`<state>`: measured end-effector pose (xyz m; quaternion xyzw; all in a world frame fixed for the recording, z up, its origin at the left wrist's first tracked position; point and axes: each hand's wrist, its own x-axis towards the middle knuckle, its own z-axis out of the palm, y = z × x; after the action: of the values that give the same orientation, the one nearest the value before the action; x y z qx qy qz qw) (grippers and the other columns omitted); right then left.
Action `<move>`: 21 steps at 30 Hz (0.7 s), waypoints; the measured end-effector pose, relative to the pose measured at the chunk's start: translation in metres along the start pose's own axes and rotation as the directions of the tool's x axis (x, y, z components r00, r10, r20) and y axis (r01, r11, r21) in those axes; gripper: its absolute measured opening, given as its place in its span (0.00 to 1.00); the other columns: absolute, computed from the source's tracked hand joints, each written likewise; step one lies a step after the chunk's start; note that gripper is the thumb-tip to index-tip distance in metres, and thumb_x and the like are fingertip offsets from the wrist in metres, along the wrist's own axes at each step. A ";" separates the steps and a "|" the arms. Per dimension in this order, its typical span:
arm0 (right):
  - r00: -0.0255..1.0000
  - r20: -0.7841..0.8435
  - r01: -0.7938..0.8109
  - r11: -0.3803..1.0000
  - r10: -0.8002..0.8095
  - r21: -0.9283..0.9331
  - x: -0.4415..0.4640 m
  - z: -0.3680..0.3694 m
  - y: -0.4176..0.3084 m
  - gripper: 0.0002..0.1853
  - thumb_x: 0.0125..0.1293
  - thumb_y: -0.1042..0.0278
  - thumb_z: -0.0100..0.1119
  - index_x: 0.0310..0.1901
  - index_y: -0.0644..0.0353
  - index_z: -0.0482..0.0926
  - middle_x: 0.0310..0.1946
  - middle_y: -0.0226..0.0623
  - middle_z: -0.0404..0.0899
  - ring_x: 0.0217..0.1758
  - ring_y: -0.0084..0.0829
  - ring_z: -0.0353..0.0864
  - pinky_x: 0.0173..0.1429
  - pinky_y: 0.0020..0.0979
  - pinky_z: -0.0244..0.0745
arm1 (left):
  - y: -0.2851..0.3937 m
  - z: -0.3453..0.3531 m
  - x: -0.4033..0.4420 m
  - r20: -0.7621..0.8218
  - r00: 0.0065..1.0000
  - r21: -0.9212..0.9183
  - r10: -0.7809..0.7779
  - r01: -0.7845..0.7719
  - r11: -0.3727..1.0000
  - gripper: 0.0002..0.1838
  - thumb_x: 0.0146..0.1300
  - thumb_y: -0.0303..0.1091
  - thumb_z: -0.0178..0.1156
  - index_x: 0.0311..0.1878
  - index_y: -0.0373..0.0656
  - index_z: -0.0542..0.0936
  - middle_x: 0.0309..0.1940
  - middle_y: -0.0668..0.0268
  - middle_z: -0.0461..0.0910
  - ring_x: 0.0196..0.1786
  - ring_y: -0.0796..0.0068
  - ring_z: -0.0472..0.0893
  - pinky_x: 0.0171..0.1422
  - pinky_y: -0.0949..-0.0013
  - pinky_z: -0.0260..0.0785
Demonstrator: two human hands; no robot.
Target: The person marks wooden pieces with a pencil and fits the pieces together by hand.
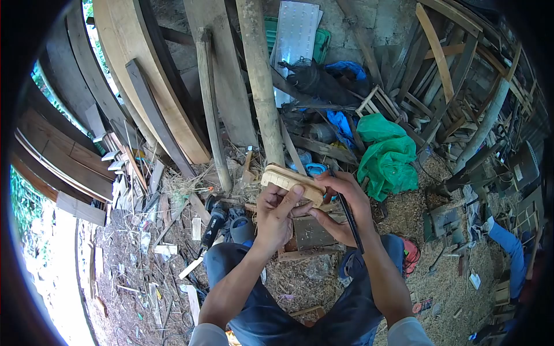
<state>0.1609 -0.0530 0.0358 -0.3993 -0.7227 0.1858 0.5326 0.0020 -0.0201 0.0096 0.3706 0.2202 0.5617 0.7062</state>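
Note:
Above my knees, my left hand (278, 212) grips a pale carved wooden block (293, 183) with rounded corners and shallow cut-outs along its side. The thumb presses on the near face, with the fingers behind. My right hand (350, 202) is closed around a long, thin black tool (350, 222), slanting from the fingertips back past the wrist. I cannot make out whether it is a file, a pencil or something else. The right fingertips are at the block's right end, and the contact there is partly hidden.
A power tool (214, 226), probably an angle grinder, lies beside a dark sandal (242, 230) left of my knees. A green plastic bag (388, 157) sits ahead on the right. Long planks (153, 75) and a pole (261, 81) lean ahead. Shavings and offcuts litter the ground.

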 end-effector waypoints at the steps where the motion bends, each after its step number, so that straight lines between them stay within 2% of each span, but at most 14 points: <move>1: 1.000 0.000 0.000 1.000 0.000 0.000 0.000 0.000 0.001 0.29 0.46 0.79 0.70 0.53 0.58 0.73 0.51 0.42 0.73 0.52 0.39 0.76 0.47 0.32 0.75 | 0.001 0.001 0.000 -0.006 1.000 0.004 0.001 -0.001 1.000 0.10 0.66 0.28 0.55 0.48 0.35 0.73 0.42 0.58 0.80 0.44 0.67 0.83 0.44 0.70 0.82; 10: 1.000 0.006 0.004 1.000 -0.004 0.016 0.000 -0.002 0.000 0.29 0.47 0.79 0.68 0.54 0.57 0.73 0.51 0.43 0.72 0.48 0.37 0.76 0.45 0.31 0.74 | 0.000 0.001 -0.001 -0.014 1.000 0.009 0.009 -0.009 1.000 0.10 0.65 0.27 0.56 0.47 0.34 0.74 0.40 0.58 0.80 0.43 0.67 0.83 0.44 0.69 0.82; 13: 1.000 0.016 0.017 1.000 -0.017 0.010 0.002 -0.008 -0.004 0.26 0.52 0.74 0.65 0.56 0.59 0.72 0.47 0.44 0.73 0.44 0.36 0.76 0.45 0.31 0.73 | 0.003 0.003 -0.002 -0.034 0.999 0.029 -0.008 0.009 1.000 0.10 0.65 0.28 0.57 0.46 0.32 0.74 0.40 0.58 0.80 0.43 0.68 0.82 0.47 0.65 0.81; 15: 0.999 -0.033 0.003 1.000 -0.002 0.022 0.001 -0.013 -0.002 0.21 0.59 0.69 0.60 0.55 0.63 0.73 0.39 0.42 0.75 0.40 0.34 0.75 0.43 0.29 0.70 | 0.001 0.004 -0.003 -0.031 1.000 0.051 -0.001 0.003 0.999 0.10 0.65 0.28 0.57 0.45 0.32 0.74 0.40 0.58 0.80 0.43 0.69 0.82 0.47 0.65 0.81; 16: 0.999 -0.032 0.002 1.000 -0.002 0.021 0.000 -0.014 -0.001 0.21 0.59 0.69 0.60 0.55 0.63 0.73 0.39 0.42 0.75 0.40 0.34 0.75 0.43 0.29 0.70 | 0.000 0.004 -0.003 -0.028 1.000 0.074 0.006 -0.004 0.997 0.10 0.65 0.29 0.58 0.44 0.32 0.75 0.39 0.58 0.80 0.42 0.69 0.83 0.47 0.65 0.81; 18: 0.981 -0.159 -0.097 0.992 0.109 0.079 -0.004 -0.013 0.001 0.18 0.64 0.65 0.54 0.52 0.66 0.75 0.32 0.39 0.76 0.35 0.30 0.74 0.40 0.27 0.68 | -0.002 0.005 -0.004 -0.031 0.999 0.083 0.015 -0.012 0.996 0.10 0.64 0.29 0.59 0.44 0.33 0.75 0.39 0.58 0.80 0.42 0.69 0.83 0.48 0.65 0.81; 19: 0.937 -0.295 -0.085 0.941 0.188 0.328 -0.004 0.000 -0.003 0.13 0.63 0.69 0.56 0.46 0.67 0.78 0.30 0.36 0.76 0.32 0.25 0.72 0.38 0.25 0.67 | -0.003 0.005 -0.004 -0.033 0.999 0.093 0.022 -0.018 0.995 0.10 0.64 0.29 0.59 0.44 0.33 0.75 0.39 0.58 0.80 0.42 0.69 0.83 0.48 0.65 0.80; 20: 0.936 -0.296 -0.086 0.940 0.189 0.329 -0.005 0.000 -0.001 0.13 0.63 0.69 0.56 0.46 0.67 0.78 0.30 0.36 0.76 0.32 0.25 0.72 0.38 0.25 0.67 | -0.002 0.005 -0.004 -0.033 0.999 0.094 0.020 -0.017 0.995 0.10 0.64 0.29 0.59 0.44 0.33 0.75 0.39 0.58 0.80 0.42 0.69 0.83 0.48 0.65 0.80; 21: 0.951 -0.282 -0.045 0.960 0.125 0.275 -0.007 -0.001 0.002 0.11 0.61 0.72 0.58 0.44 0.66 0.78 0.31 0.37 0.77 0.32 0.24 0.72 0.38 0.25 0.67 | -0.001 0.005 -0.004 -0.033 0.999 0.088 0.018 -0.015 0.996 0.10 0.64 0.29 0.59 0.44 0.33 0.75 0.39 0.58 0.80 0.42 0.69 0.83 0.48 0.65 0.80</move>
<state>0.1636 -0.0569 0.0305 -0.3787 -0.5849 0.2418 0.6752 0.0049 -0.0251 0.0119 0.3936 0.2534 0.5634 0.6807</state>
